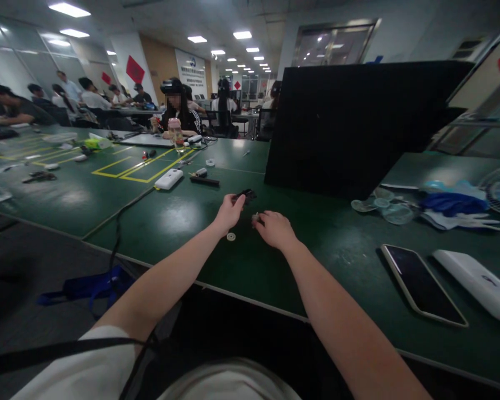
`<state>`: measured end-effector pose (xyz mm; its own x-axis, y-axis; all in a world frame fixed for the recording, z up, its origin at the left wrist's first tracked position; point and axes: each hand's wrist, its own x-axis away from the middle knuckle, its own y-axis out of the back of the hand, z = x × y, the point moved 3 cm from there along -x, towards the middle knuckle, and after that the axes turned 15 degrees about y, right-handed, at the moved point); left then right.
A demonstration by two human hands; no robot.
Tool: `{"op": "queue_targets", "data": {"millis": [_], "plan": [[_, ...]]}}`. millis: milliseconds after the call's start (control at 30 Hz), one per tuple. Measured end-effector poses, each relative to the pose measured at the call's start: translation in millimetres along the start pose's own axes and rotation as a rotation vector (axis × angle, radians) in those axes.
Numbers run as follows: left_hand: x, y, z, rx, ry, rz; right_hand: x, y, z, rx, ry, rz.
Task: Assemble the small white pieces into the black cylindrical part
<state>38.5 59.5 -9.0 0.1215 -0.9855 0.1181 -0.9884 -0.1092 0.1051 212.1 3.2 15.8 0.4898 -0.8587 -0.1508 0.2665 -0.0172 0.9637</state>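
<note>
Green table point(241, 269), and the left hand point(230, 212) pinches a dark part point(249, 195); just on its near side, the right hand point(275, 229) pinches a small piece point(255, 217).

- Left hand point(229, 213): pinches small dark part point(248, 195), exact shape unclear.
- Right hand point(275, 229): fingers on small pale piece point(255, 218), mostly hidden; hands apart, near each other.
- Pale ring point(231, 237) flat on green table point(250, 266), just beside left wrist.
- Beyond left hand: black bar point(205, 181), white box point(169, 179).
- Big black panel point(333, 128) upright, beyond right hand.
- Right side: clear fan blades point(387, 207) beside blue cloth point(454, 204); nearer, phone point(423, 284), screen dark, white device point(479, 282) next to it.
- Across table: person in headset point(183, 121), pink-lidded bottle point(175, 134) in front.
</note>
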Motion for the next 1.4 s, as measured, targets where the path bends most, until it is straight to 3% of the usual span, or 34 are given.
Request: {"op": "queue_targets", "data": {"millis": [167,333,567,767,933,1200,1300,1400], "plan": [[16.4,-12.0,5.5,0.055,-0.031,-0.016,6.6,9.9,15.2,-0.14,0.01,-0.025],[23.4,-23.9,4.8,0.17,0.044,0.009,12.3,13.8,44.5,-0.256,0.046,-0.048],[21.2,-21.1,-2.8,0.264,0.077,0.01,10.3,10.7,73.0,-0.186,0.089,-0.005],[21.5,-20.0,-3.3,0.28,0.136,0.027,13.2,5.9,77.1,-0.092,0.052,0.065],[19.7,-19.2,-2.3,0.334,0.157,0.035,16.7,6.3,82.6,-0.044,0.108,0.028],[11.5,-9.2,-7.8,0.462,0.258,0.081,8.8,-3.1,69.9,-0.05,0.083,0.059],[10.1,0.9,-15.2,0.364,0.173,0.044,6.2,-1.6,61.4,-0.126,0.04,0.067],[16.6,11.3,-26.3,0.108,-0.05,-0.058,7.9,7.2,44.1,-0.229,-0.078,0.022]]}}
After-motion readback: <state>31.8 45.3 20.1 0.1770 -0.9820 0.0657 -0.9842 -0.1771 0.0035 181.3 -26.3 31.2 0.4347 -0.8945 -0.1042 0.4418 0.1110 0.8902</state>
